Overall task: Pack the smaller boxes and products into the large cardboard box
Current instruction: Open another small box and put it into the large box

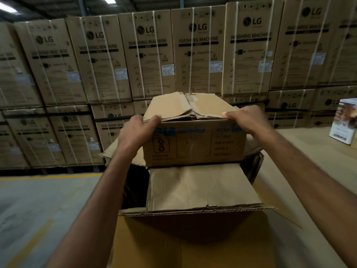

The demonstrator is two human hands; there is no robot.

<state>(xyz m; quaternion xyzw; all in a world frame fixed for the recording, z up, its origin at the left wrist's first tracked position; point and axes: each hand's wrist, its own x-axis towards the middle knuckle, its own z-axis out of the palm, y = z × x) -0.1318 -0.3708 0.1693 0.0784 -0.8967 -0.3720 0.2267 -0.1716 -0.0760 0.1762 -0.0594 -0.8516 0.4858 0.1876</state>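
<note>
A smaller brown cardboard box (193,144) with blue print and loosely folded top flaps is held over the open top of the large cardboard box (193,246). My left hand (138,130) grips its upper left corner, thumb on the top flap. My right hand (245,118) grips its upper right corner. The smaller box's lower edge sits at the large box's opening, and an inner flap (201,186) of the large box lies flat just below it. The inside of the large box is dark and mostly hidden.
A white printed product box (344,122) stands on the cardboard-covered surface (309,151) at the right. A wall of stacked washing machine cartons (146,55) fills the background. Grey floor with a yellow line (48,177) lies at the left.
</note>
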